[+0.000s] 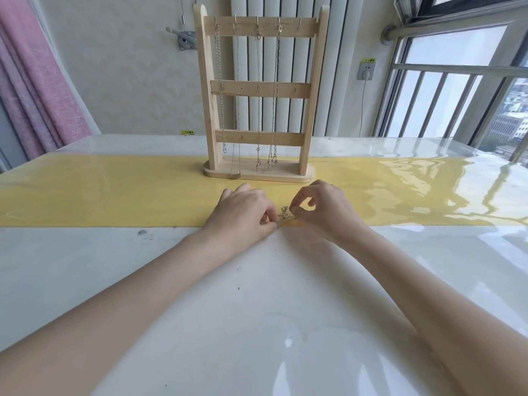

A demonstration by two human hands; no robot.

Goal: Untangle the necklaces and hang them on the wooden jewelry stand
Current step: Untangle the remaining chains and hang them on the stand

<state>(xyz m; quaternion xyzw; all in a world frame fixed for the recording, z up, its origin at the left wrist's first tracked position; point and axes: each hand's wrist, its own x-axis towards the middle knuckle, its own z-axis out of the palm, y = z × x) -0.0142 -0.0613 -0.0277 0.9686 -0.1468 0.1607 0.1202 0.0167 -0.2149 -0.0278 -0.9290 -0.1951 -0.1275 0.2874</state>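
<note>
Glossy white table [85,267] with a yellow runner [114,195] across its middle; far edge close to the wall, a window with bars to the right, a pink curtain [34,90] at left. Wide bare surface on both sides of the hands and in front of the near edge of the runner. Stand [258,92] upright on the runner, just beyond the hands, four chains [258,95] hanging from hooks on its top bar, fifth hook at right bare. Left hand [243,212] knuckles up, fingers curled, pinching one end of a small tangled necklace [283,215] against the table at the runner's near edge. Right hand [320,207] just beside it, thumb and forefinger pinching the other side of the same tangle, remaining fingers curled above. Necklace lying between both hands, near the stand's base but apart from it.
</note>
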